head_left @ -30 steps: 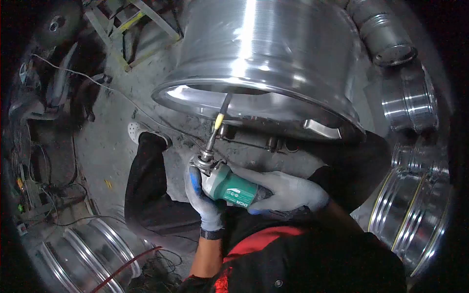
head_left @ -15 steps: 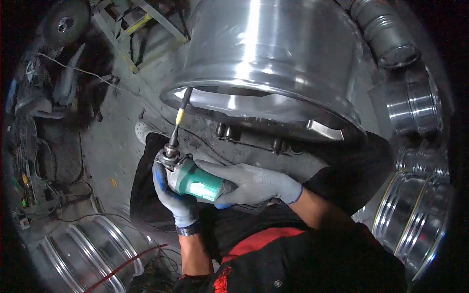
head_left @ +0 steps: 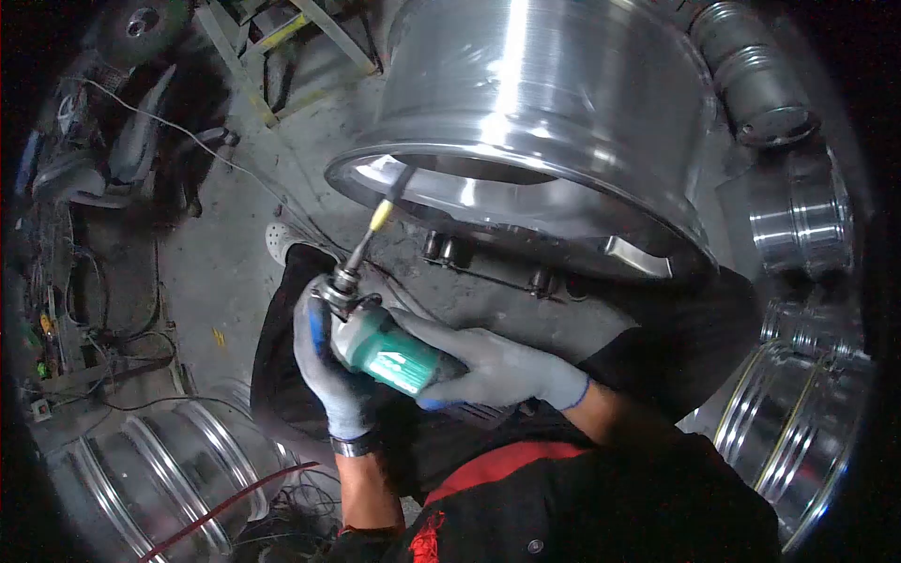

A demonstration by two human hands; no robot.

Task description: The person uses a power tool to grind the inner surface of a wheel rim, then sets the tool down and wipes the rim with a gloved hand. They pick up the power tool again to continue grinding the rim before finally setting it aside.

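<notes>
A green and grey power tool [head_left: 389,354] lies across my lap, held in both gloved hands. My left hand [head_left: 328,366] is wrapped round its head end, below the metal collar. My right hand [head_left: 497,364] grips the body farther back. From the head a long shaft with a yellow band [head_left: 380,216] points up and away. Its dark tip reaches inside the rim opening of a large shiny metal wheel [head_left: 563,103]; whether it touches the inner wall I cannot tell. The wheel lies tilted over a low stand with rollers [head_left: 488,272].
More metal wheels stand at the lower left [head_left: 178,469], the right [head_left: 802,211] and the lower right [head_left: 788,422]. A metal frame [head_left: 282,42] is at the top left. Cables [head_left: 206,150] run over the floor. A white shoe [head_left: 279,242] shows beyond my knee.
The shaft has swung to tilt more to the right, and its tip sits farther right within the rim opening. Both hands keep their hold on the tool. The whole view has shifted slightly.
</notes>
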